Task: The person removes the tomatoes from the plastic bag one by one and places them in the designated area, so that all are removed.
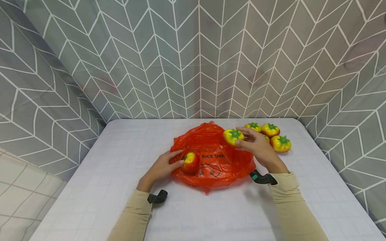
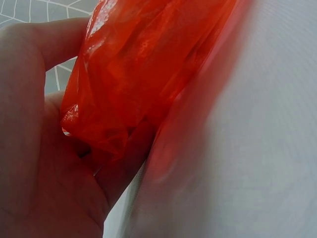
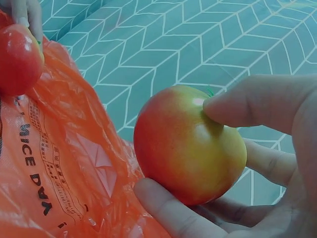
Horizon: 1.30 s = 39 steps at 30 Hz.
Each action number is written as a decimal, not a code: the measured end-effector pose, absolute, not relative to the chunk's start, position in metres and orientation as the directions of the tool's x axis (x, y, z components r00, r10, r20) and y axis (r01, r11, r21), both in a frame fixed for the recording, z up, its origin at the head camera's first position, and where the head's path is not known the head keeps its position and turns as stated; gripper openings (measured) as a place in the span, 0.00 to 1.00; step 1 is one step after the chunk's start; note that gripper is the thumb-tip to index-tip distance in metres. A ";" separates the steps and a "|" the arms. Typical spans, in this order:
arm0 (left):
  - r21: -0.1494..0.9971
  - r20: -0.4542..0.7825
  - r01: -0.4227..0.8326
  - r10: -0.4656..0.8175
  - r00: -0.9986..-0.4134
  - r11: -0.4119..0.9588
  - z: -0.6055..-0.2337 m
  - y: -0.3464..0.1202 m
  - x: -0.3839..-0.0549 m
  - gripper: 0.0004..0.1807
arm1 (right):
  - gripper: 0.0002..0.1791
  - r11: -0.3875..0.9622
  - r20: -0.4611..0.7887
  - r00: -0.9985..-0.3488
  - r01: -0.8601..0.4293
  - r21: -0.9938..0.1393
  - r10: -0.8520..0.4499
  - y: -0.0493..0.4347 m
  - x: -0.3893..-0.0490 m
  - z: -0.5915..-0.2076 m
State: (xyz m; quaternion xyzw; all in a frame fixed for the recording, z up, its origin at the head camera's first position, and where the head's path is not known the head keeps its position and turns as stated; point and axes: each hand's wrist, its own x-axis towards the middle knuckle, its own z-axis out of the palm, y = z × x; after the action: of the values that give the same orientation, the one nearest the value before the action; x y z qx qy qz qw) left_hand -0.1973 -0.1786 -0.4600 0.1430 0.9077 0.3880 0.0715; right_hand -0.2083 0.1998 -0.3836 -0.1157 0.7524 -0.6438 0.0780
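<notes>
A red plastic bag (image 1: 211,179) with black print lies spread on the table. At its left side my left hand (image 1: 164,165) holds a red-and-yellow tomato (image 1: 192,163) low over the bag, thumb and fingers at its stem side. In the left wrist view, red film (image 2: 143,64) bunches between the thumb and fingers and hides that tomato. My right hand (image 1: 259,147) grips another tomato (image 3: 190,146) above the bag's right rear edge, the thumb near its green leafy top and the fingers round its other side.
Several more tomatoes (image 1: 281,144) sit together at the table's back right, beyond my right hand; one is partly hidden by it. A grey patterned curtain (image 1: 199,60) hangs along the back edge of the white table (image 1: 120,157).
</notes>
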 end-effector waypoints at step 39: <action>0.732 -0.015 0.207 0.318 -0.948 0.649 -0.458 -0.178 -0.196 0.34 | 0.30 0.255 0.017 -0.986 -0.060 -0.965 -0.167 0.225 -0.198 -0.379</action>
State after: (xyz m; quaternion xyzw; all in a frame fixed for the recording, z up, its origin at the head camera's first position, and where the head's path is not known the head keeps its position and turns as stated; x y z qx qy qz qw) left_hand -0.1959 -0.1780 -0.4578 0.1450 0.9054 0.3928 0.0710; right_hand -0.1979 0.2255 -0.3792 -0.0717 0.7911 -0.6059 0.0439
